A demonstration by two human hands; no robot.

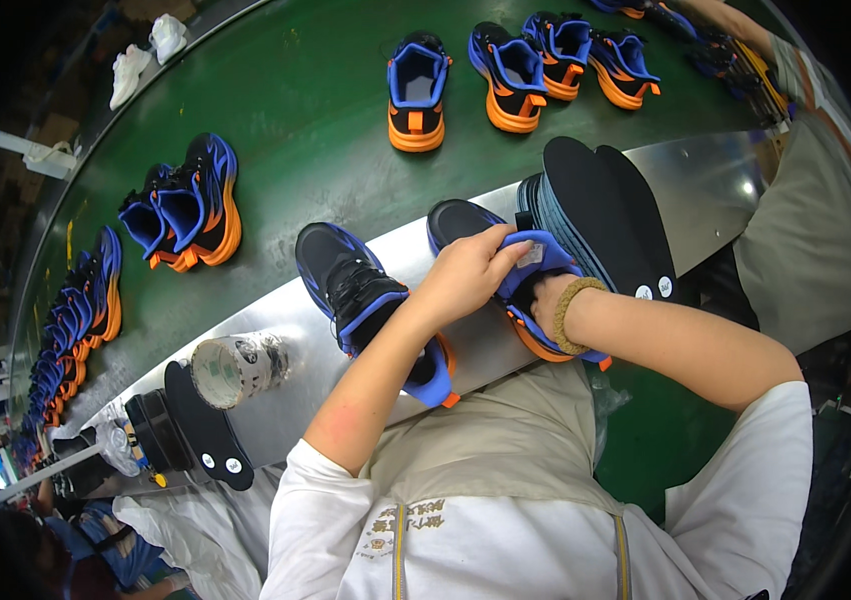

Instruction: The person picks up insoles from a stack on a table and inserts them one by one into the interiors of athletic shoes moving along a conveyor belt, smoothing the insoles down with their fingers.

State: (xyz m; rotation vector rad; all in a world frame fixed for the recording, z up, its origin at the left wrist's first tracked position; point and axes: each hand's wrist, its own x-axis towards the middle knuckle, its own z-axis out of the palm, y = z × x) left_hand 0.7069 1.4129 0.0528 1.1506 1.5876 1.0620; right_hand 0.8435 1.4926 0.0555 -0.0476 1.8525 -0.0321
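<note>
A black, blue and orange sneaker (457, 222) lies on the metal ledge in front of me, toe pointing away. My left hand (472, 272) pinches the blue-lined upper edge of its opening, near a small white label. Into that opening reaches my right hand (548, 302), a braided band on its wrist; its fingers are hidden inside the shoe. Beside my left forearm rests a matching sneaker (323, 255) with black laces, partly covered by that arm. Just right of the worked shoe is a stack of black insoles (617, 215) with blue-grey edges.
Finished-looking sneakers (415, 95) stand on the green conveyor belt (305, 120), with a long row (75, 330) at far left. A roll of clear tape (230, 370) and more black insoles (205, 425) sit left on the metal ledge (275, 310). Another person's sleeve (805, 75) is at right.
</note>
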